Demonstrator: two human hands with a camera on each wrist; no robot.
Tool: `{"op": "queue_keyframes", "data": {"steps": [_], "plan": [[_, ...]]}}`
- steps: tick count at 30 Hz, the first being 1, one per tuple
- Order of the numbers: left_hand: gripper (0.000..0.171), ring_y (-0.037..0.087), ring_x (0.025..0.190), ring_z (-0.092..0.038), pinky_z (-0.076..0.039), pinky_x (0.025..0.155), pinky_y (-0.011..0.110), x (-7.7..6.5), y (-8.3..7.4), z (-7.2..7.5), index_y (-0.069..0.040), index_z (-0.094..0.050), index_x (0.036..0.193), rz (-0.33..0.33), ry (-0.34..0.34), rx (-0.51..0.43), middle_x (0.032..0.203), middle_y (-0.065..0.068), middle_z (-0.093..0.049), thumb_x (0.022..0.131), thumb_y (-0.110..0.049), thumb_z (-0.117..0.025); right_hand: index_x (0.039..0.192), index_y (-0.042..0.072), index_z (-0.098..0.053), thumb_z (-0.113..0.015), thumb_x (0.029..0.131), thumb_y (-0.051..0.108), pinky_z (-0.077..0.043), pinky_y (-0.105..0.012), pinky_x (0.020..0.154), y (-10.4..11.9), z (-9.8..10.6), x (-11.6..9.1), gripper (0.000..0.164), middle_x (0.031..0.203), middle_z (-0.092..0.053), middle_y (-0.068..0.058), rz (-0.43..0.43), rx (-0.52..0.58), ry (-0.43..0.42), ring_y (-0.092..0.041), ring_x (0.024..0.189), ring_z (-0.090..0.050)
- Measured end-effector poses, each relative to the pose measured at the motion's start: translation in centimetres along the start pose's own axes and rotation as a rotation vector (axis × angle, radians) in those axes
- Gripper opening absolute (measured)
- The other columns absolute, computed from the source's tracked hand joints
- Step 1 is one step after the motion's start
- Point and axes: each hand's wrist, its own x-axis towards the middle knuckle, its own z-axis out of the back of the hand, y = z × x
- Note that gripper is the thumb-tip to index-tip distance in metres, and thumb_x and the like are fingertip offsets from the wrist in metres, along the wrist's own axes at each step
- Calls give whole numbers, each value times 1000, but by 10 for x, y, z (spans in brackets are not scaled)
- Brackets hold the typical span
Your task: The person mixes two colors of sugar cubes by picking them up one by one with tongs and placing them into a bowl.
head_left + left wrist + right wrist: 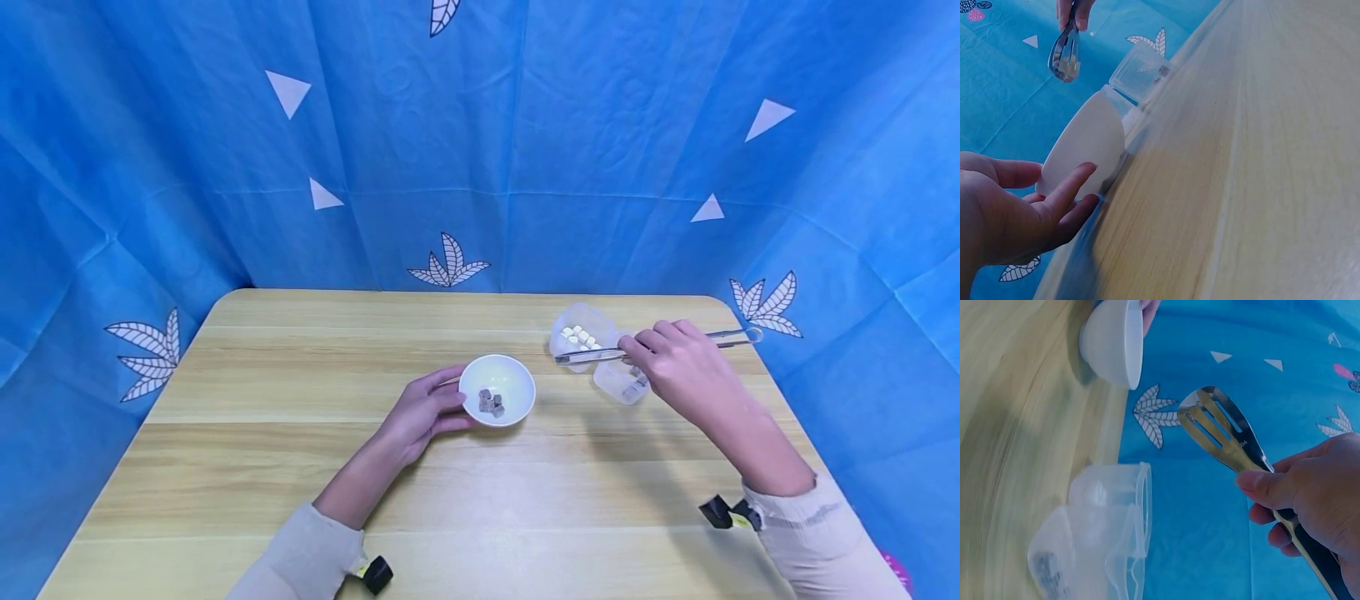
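Note:
My left hand (pixel 422 417) holds a small white bowl (pixel 517 377) from its left side, fingers and thumb at its wall. Several grey-brown cubes (pixel 491 404) lie at the bottom of the bowl. Slotted metal tongs (pixel 1222 431) are gripped in my right hand (pixel 686 367), raised over the right of the table. Their tips point left, towards the bowl, and a pale piece (pixel 1069 66) shows between them in the left wrist view. Under the tongs stands a clear plastic container (pixel 572 321) with several white cubes (pixel 577 335) inside.
Joined to the container is a clear lid-like part (pixel 617 390) with grey patches, partly behind the tongs and right hand. The wooden table (pixel 315 350) ends at a blue patterned curtain (pixel 480 150) at the back and sides.

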Motion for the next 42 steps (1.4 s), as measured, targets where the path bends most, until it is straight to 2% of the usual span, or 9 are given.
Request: {"op": "queue_keyframes", "data": {"steps": [8,13,22,29,35,42], "plan": [[55,37,123,-67,-67,92,42,-1,-1,0,-8,-48,153,3,-6,3,149,26,-55,100,2,-57,106,1,-76,-77,81,-5,-58,-38,69,13,-8,9,26,88,-76,-12,43,16,14,-29,80,-67],[54,35,123,-68,-67,92,42,-1,0,-2,-10,-51,152,11,-18,-4,148,24,-57,99,1,-58,102,3,-76,-76,83,-3,-57,-36,66,19,-14,15,20,85,-75,-10,63,23,7,-28,78,-67],[54,34,122,-69,-67,90,40,-1,0,-2,-12,-51,152,16,-26,3,148,23,-58,99,1,-58,102,3,-76,-73,84,-5,-53,-35,63,22,-19,20,20,85,-75,-10,67,23,-2,-27,76,-66],[56,33,121,-69,-67,92,40,0,0,-2,-11,-50,152,8,-13,-2,149,24,-56,99,2,-58,107,3,-75,-79,84,5,-55,-37,65,21,-18,20,24,89,-76,-11,52,24,5,-28,80,-68],[56,32,119,-70,-67,92,41,1,0,-3,-12,-51,152,11,-17,-3,149,24,-57,99,2,-58,112,5,-76,-75,86,3,-59,-39,64,13,-12,14,26,93,-77,-11,12,-20,24,-30,83,-71],[56,34,123,-67,-67,92,40,0,0,-2,-11,-50,153,13,-23,-1,150,23,-56,99,2,-58,108,8,-73,-75,92,23,-53,-34,53,3,-7,9,23,89,-77,-11,-27,-30,31,-28,76,-69]]}}
